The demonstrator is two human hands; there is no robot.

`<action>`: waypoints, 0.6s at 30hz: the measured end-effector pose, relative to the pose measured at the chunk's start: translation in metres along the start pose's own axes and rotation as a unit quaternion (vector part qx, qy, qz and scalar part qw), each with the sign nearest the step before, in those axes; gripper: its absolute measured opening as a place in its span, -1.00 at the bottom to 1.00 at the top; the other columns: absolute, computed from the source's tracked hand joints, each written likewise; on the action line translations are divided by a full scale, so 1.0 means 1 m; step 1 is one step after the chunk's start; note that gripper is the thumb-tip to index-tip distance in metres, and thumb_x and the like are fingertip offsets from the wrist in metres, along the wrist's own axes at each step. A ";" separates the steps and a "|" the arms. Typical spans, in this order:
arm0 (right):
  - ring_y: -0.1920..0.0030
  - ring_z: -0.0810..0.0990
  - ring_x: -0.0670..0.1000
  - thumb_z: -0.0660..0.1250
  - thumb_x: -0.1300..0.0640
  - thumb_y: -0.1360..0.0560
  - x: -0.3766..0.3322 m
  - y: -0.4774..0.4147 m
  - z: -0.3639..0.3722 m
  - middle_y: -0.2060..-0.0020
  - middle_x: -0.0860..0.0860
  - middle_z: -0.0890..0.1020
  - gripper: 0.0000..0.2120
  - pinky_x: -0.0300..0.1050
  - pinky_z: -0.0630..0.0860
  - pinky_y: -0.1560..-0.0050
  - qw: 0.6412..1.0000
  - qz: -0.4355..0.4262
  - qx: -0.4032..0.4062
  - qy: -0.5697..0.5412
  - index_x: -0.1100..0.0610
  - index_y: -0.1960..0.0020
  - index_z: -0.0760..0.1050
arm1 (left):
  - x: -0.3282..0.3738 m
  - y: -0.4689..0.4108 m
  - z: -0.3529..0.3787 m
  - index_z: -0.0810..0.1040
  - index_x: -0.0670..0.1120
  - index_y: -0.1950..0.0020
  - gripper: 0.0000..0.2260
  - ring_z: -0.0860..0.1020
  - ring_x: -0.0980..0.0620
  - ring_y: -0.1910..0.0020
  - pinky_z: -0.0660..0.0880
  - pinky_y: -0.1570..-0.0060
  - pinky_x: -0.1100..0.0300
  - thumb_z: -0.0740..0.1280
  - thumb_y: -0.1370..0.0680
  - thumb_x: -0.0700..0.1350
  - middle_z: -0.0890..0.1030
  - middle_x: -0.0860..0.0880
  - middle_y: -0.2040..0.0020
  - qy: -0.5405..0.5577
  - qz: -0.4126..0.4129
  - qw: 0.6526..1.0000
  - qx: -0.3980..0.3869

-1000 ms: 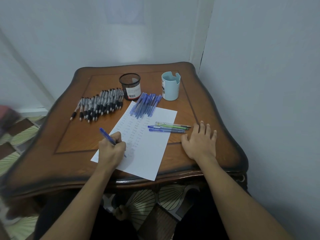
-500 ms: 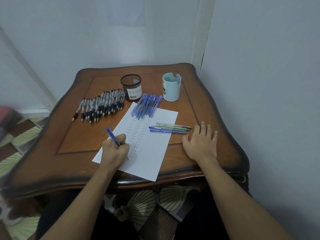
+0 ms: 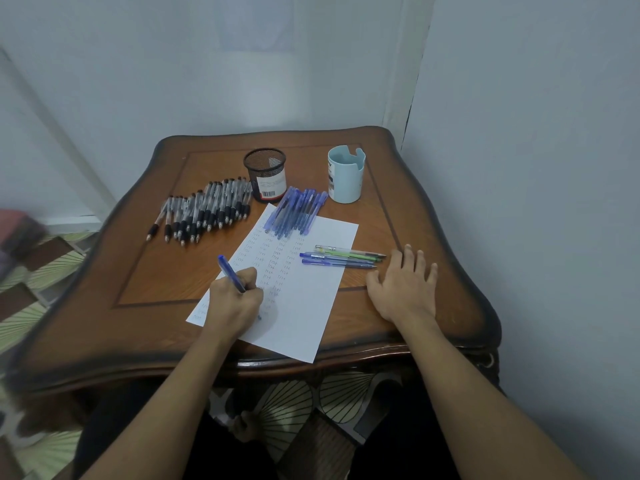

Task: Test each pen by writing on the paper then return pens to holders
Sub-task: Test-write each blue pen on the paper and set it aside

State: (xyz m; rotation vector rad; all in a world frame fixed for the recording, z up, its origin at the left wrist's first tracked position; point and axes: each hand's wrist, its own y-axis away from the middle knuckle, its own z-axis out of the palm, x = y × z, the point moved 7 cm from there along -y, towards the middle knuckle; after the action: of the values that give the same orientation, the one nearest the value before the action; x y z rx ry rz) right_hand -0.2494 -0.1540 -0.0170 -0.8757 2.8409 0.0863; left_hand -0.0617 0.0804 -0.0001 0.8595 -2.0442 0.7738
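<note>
Fingers of my left hand [image 3: 235, 299] clamp a blue pen [image 3: 231, 273], its tip on the paper [image 3: 304, 306]. My right hand [image 3: 403, 289] lies flat, fingers apart, at three o'clock. Many rows are written, but the mesh holder [image 3: 265, 168] and cup holder [image 3: 346, 181] at twelve o'clock look empty, so I judge every return is left to do.

The desk [image 3: 166, 306] is brown wood with a smooth, slightly glossy varnish and darker edges. The sheet [image 3: 304, 306] is matt white paper. One holder [image 3: 265, 168] is black wire mesh, the other [image 3: 348, 183] smooth pale-blue plastic. The blue pens [image 3: 296, 211] look translucent plastic.
</note>
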 end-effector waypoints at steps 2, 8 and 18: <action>-0.59 0.03 0.20 -0.01 -0.22 -0.60 0.000 0.000 0.000 -0.59 0.13 0.14 -0.37 0.27 -0.05 -0.54 1.000 0.002 0.000 0.001 0.09 -0.57 0.15 | 0.001 0.000 0.001 0.25 -0.28 0.40 -0.82 0.25 0.13 0.49 0.18 0.51 0.36 0.23 -0.35 -0.37 0.25 -0.01 0.49 0.007 0.005 1.000 -0.001; -0.59 0.04 0.20 -0.01 -0.22 -0.60 0.000 0.000 0.000 -0.59 0.13 0.14 -0.37 0.27 -0.04 -0.54 1.000 0.000 0.000 0.001 0.10 -0.57 0.16 | 0.005 0.000 0.004 0.23 -0.12 0.44 -0.83 0.25 0.12 0.48 0.17 0.49 0.34 0.19 -0.29 -0.25 0.24 0.06 0.51 0.030 -0.004 0.999 -0.022; -0.59 0.03 0.20 -0.01 -0.24 -0.60 0.000 0.000 -0.001 -0.59 0.12 0.14 -0.36 0.26 -0.05 -0.54 1.000 0.001 -0.001 0.001 0.08 -0.57 0.15 | -0.006 -0.007 -0.003 0.41 -0.28 0.30 -0.94 0.36 0.08 0.47 0.31 0.43 0.17 0.26 -0.37 -0.37 0.39 -0.09 0.46 0.096 -0.095 0.991 -0.018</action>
State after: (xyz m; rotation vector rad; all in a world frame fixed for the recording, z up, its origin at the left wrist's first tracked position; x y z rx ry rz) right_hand -0.2497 -0.1537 -0.0159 -0.8740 2.8448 0.0871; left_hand -0.0517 0.0803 -0.0022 0.9078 -1.7726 0.6838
